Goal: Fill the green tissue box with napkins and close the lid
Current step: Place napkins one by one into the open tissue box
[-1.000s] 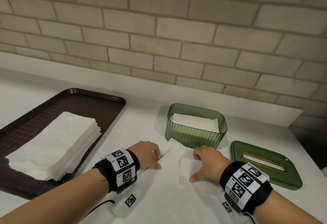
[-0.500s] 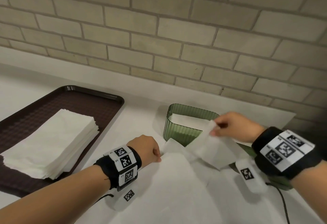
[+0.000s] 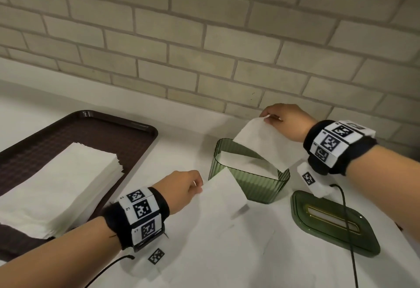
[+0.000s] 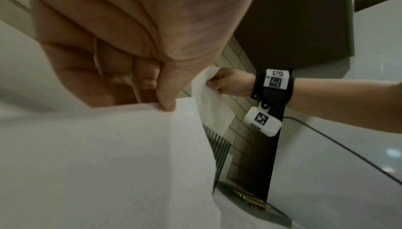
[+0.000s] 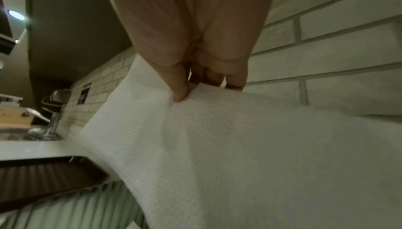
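Note:
The green ribbed tissue box (image 3: 261, 187) stands open on the white counter with white napkins inside. My right hand (image 3: 276, 119) pinches the top edge of a folded napkin (image 3: 261, 142) and holds it above the box's far side, its lower part hanging into the box. The right wrist view shows thumb and fingers pinching that napkin (image 5: 217, 129). My left hand (image 3: 195, 185) pinches the corner of another napkin (image 3: 223, 193) that lies on the counter against the box's near wall. The green lid (image 3: 329, 221) lies flat to the right of the box.
A brown tray (image 3: 127, 133) at the left holds a tall stack of white napkins (image 3: 61, 185). A brick wall runs behind the counter. A black cable (image 3: 350, 231) crosses the lid. A faucet and sink (image 5: 50, 129) show far left in the right wrist view.
My right hand lifted one napkin off the counter and carried it up and back over the box. My left hand stayed on the other napkin's corner.

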A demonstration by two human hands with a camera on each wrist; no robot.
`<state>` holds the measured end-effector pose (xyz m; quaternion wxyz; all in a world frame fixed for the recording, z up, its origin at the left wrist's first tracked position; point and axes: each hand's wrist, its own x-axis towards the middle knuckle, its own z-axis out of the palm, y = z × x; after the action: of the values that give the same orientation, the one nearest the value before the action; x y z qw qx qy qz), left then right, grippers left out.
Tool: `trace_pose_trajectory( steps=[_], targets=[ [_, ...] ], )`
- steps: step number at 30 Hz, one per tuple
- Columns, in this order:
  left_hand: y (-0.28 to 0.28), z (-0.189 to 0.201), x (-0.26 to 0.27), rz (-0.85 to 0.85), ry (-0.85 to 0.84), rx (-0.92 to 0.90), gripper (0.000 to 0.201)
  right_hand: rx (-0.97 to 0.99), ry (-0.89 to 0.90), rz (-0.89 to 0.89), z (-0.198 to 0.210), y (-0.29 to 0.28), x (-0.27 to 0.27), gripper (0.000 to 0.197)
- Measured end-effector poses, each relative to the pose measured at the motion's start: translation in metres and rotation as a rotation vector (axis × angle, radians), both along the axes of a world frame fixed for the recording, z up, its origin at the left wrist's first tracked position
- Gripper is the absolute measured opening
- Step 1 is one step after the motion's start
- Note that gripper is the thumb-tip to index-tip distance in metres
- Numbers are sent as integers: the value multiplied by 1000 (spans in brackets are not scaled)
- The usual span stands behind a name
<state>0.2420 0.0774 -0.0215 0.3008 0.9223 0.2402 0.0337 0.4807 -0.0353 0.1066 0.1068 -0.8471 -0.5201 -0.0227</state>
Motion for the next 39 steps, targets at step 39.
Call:
trace_pose_trajectory(
  steps=[39],
  targets=[
    [32,12,-10,-18,-120,-61,25,-263,469,54,-156,-15,-102,46]
  ],
)
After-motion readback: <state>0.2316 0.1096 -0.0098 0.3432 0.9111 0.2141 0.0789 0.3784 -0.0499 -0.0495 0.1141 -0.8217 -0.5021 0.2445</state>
